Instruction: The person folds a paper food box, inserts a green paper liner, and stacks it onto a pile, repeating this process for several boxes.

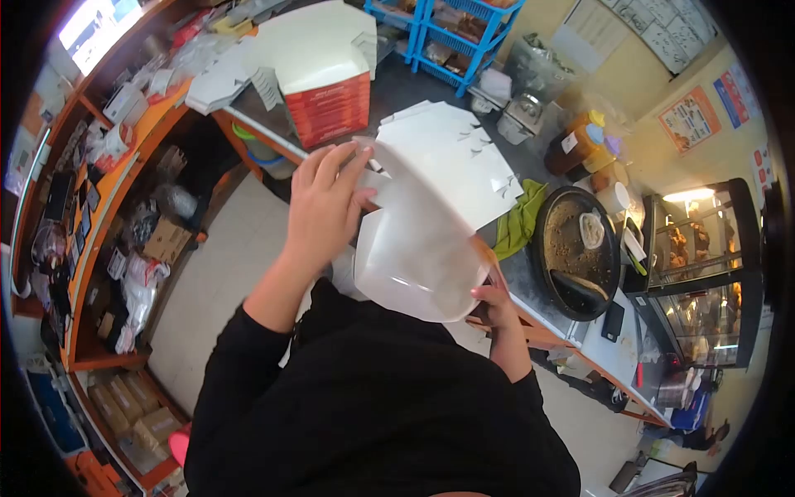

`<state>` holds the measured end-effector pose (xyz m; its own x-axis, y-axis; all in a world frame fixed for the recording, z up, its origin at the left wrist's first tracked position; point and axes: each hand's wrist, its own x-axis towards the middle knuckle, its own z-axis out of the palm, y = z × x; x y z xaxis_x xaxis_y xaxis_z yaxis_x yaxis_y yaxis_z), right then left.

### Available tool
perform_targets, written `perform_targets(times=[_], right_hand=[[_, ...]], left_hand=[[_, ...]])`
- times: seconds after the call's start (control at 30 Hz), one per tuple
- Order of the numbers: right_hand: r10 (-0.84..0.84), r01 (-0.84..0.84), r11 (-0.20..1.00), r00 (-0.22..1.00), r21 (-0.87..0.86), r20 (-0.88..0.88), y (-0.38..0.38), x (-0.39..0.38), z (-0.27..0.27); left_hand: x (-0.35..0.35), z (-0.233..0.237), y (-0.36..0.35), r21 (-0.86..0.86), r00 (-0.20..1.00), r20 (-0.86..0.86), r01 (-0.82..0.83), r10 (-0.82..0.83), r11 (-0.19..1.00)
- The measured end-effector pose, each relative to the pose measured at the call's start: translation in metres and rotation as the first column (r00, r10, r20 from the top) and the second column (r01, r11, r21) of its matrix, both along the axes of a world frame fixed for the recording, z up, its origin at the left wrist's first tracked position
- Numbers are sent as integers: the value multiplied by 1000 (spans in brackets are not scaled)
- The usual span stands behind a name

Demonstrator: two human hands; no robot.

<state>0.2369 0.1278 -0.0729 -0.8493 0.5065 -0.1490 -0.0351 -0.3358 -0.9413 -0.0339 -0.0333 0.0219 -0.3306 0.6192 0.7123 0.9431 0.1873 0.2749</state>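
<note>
Around: white sheets (439, 153), green cloth (523, 219) just beside black tray (565, 236) | Containers: tray holds pale item (590, 231); glass case (704, 279) holds brown food (701, 240) | Grip: left hand (321, 200), right hand (496, 309) pinching edges of white carton (422, 257) before person's torso (389, 398)

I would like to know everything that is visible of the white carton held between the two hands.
The white carton is thin, cardboard-like, bent into an open, partly folded shape with a notch in its left edge. Its inner face looks smooth and shiny. It is held tilted in front of the black top, left hand at its upper end, right hand at its lower right side.
</note>
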Motion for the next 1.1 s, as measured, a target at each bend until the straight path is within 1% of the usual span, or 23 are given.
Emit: perform_targets(times=[0.03, 0.07, 0.17, 0.2, 0.27, 0.3, 0.33, 0.4, 0.43, 0.47, 0.53, 0.57, 0.67, 0.7, 0.73, 0.77, 0.8, 0.87, 0.9, 0.93, 1.03, 1.07, 1.1], right_hand=[[78, -79, 997, 997, -26, -23, 3, 3, 1], [55, -53, 998, 998, -35, 42, -1, 5, 4], [-101, 97, 988, 994, -123, -33, -18, -3, 12], [-134, 135, 989, 991, -67, 23, -21, -1, 5], [-112, 118, 991, 990, -70, 83, -22, 3, 3], [-103, 112, 991, 988, -72, 113, -23, 5, 3], [-101, 109, 992, 985, -57, 138, -23, 7, 4], [-98, 105, 994, 978, -28, 185, -25, 10, 6], [-98, 112, 991, 980, -72, 170, -27, 10, 3], [-99, 117, 986, 983, -115, 157, -30, 10, -4], [-105, 140, 970, 979, -198, 176, -32, 11, -6], [-124, 156, 969, 978, -192, 168, -31, 8, -4], [-157, 182, 970, 976, -164, 151, -20, 1, -1], [-149, 179, 961, 978, -209, 149, -13, -2, 2], [-143, 176, 951, 979, -252, 143, -6, -5, 8], [-140, 175, 939, 981, -295, 136, 1, -8, 11], [-80, 104, 930, 994, -352, 80, 8, -10, 10], [-13, 57, 886, 995, -461, 97, 15, -21, 13], [22, 32, 860, 995, -509, 99, 18, -27, 16], [29, 37, 917, 987, -398, 160, 17, -33, 13], [-6, 81, 875, 988, -477, 157, 10, -58, 30], [57, -10, 893, 994, -450, 91, 11, -59, 24], [75, -75, 930, 997, -359, -12, 6, -62, 27]], left_hand=[[-8, -1, -3, -48, 1000, -20, 8, -8, 999], [-9, -4, -7, -98, 999, -38, 16, -20, 995], [3, -36, -18, -269, 949, 309, 28, 58, 963], [12, -43, -21, -270, 884, 463, 69, 66, 960], [28, -46, -28, -178, 556, 829, 155, 63, 972], [34, -48, -30, -119, 336, 940, 178, 53, 977], [33, -59, -33, -2, 220, 975, 186, -40, 983], [43, -62, -38, -209, 475, 875, 202, 90, 957], [47, -63, -40, -307, 592, 793, 189, 141, 933], [50, -74, -41, -408, 581, 783, 215, 220, 887], [50, -75, -38, -450, 566, 779, 204, 270, 870], [46, -76, -37, -473, 563, 772, 198, 296, 858], [13, -81, -35, -294, 234, 951, 475, 203, 830], [12, -75, -39, -104, 249, 968, 501, -28, 859], [9, -62, -41, 86, 259, 930, 531, -259, 843], [8, -54, -43, 266, 262, 840, 564, -476, 781], [7, -53, -43, 167, 297, 857, 615, -422, 771], [9, -50, -43, -36, 377, 871, 688, -314, 725], [13, -50, -42, 19, 359, 868, 667, -344, 745], [20, -51, -40, 76, 342, 860, 646, -377, 760], [11, -47, -37, 176, 331, 841, 581, -428, 794], [7, -46, -37, 198, 334, 836, 557, -436, 807], [3, -48, -39, 204, 331, 840, 540, -429, 817]])
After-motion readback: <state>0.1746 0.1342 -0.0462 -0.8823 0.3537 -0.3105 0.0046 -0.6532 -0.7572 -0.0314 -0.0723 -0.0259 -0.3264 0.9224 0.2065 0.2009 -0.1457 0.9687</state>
